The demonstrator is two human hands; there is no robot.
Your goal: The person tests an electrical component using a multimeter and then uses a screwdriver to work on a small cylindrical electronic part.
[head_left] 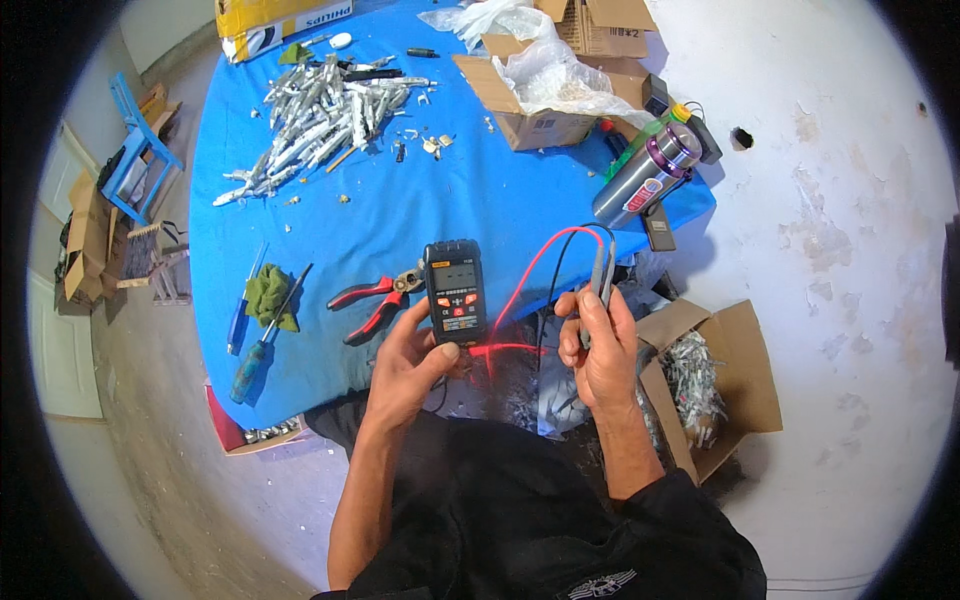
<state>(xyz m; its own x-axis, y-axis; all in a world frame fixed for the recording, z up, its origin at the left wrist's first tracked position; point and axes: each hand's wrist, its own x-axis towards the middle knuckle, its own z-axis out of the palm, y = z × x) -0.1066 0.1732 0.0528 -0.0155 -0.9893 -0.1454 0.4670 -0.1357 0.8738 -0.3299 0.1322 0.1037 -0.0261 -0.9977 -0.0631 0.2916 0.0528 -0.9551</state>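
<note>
Left grip [405, 365] clasps upright multimeter [455, 292]; right grip [598, 345] pinches upward-pointing probes [604, 272].

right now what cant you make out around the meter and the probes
Head view:
- multimeter display: too small to tell.
- probes: tips hidden inside the right hand.
- left hand: palm covers the meter's lower edge.
- open box contents: blurred silvery pieces.

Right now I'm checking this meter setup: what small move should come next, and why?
Probably separate the two probes in the right hand. They are pinched together in one grip, red and black leads looping to the multimeter, which the left hand holds with its thumb near the orange buttons. Together, the tips can't touch separate points.
</note>
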